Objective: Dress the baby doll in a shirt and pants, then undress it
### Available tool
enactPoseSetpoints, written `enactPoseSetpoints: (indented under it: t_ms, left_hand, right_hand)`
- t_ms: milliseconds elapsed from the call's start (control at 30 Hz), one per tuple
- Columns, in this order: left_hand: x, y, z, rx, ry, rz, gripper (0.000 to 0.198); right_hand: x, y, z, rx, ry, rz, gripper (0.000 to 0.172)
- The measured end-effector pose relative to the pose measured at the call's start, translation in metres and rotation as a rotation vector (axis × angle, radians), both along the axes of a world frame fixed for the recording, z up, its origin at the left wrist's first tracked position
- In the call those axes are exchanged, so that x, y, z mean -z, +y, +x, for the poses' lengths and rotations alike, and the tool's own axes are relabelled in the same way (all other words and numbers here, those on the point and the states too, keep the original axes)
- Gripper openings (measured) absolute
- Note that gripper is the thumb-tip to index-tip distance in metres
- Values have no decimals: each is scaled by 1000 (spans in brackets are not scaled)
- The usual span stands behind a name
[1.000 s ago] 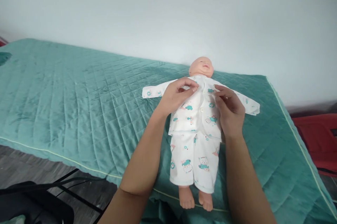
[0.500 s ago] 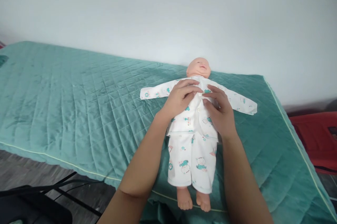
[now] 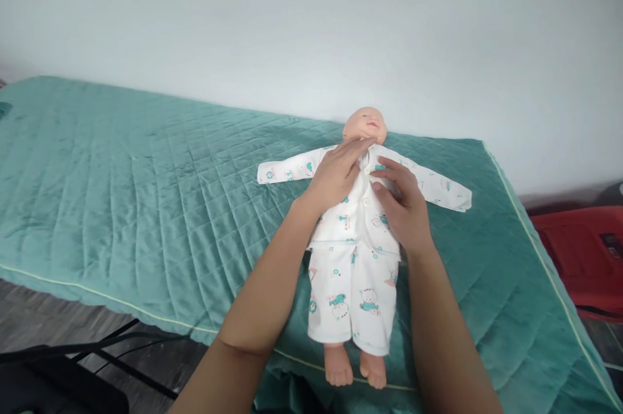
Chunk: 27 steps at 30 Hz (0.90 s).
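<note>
- Green cover [image 3: 146,206]: doll [image 3: 364,125] lies on it face up, feet [image 3: 338,365] at 6 o'clock.
- Left hand [image 3: 337,174]: 10 o'clock from the lower button [image 3: 365,202], grip spread flat over the shirt [image 3: 357,229].
- Right hand [image 3: 407,209]: 3 o'clock from it, grip half-curled, thumb and fingertips parted.

Left grip [image 3: 335,175] and right grip [image 3: 403,206] lie over the doll's [image 3: 364,124] patterned top [image 3: 331,226].

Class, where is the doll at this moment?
In the head view, the doll lies just right of centre on the quilt, its head towards the wall, with the left hand and right hand over its chest.
</note>
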State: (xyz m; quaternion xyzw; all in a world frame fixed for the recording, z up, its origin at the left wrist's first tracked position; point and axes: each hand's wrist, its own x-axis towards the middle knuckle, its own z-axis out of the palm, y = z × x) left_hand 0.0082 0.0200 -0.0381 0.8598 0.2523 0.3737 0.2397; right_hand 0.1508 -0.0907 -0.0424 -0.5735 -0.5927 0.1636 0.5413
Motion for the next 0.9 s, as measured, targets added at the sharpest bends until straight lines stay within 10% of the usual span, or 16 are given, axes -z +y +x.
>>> enactPoseSetpoints:
  t_ms: [433,900]
  left_hand:
    - [4,-1,2,-103,-12,-56,45]
    - [4,-2,0,-85,-62,-67,34]
  right_hand:
    - [7,40,20,-28,-194,-141,54]
    - [14,42,24,-71,119,-34,39]
